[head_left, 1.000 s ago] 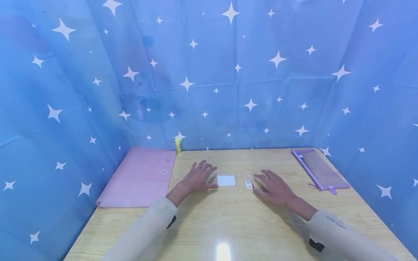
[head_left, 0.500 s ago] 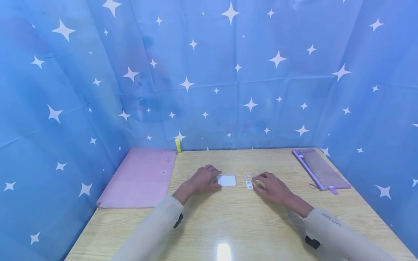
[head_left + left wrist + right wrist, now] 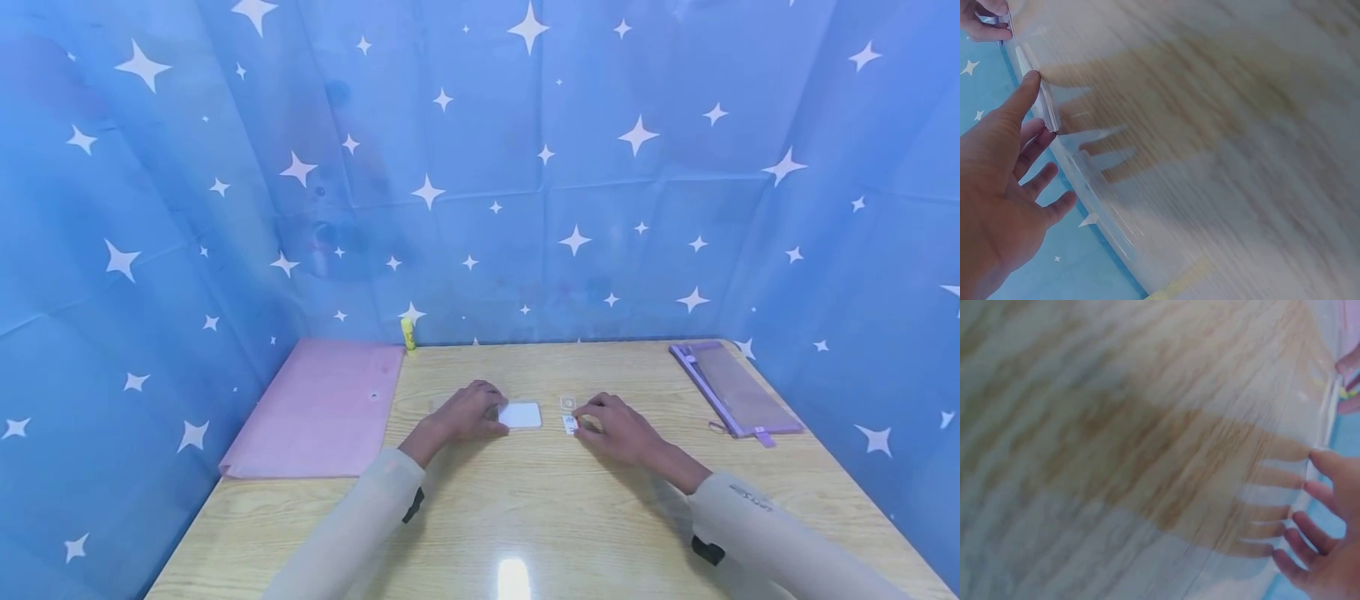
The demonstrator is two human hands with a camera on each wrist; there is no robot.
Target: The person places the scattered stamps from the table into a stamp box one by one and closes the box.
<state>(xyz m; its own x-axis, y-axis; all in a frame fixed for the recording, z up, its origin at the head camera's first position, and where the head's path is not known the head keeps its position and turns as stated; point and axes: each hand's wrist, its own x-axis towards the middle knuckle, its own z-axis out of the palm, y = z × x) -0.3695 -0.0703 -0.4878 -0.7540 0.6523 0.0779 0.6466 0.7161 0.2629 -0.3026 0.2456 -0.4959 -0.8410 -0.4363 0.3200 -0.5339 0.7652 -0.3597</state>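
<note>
On the wooden table (image 3: 480,508), my left hand (image 3: 468,412) pinches the left end of a flat white rectangle with a clear rim (image 3: 520,414). In the left wrist view that white rectangle (image 3: 1047,103) is seen edge-on between thumb and fingertips of the left hand (image 3: 1016,162). My right hand (image 3: 618,429) pinches the right edge of a small white printed card (image 3: 571,424) between thumb and forefinger. Just behind the card lies a small clear square with a ring mark (image 3: 567,402). In the right wrist view, the right hand (image 3: 1329,531) shows, but the card cannot be made out.
A pink folder (image 3: 322,408) lies at the left, with a yellow glue stick (image 3: 408,334) upright beside its back corner. A purple zip pouch (image 3: 738,390) lies at the back right. Part of a clear piece (image 3: 437,406) shows behind the left hand. Blue star-patterned cloth (image 3: 480,167) surrounds the table.
My left hand has moved right onto the white rectangle's end. My right hand has closed its thumb and forefinger on the printed card, which has shifted very slightly.
</note>
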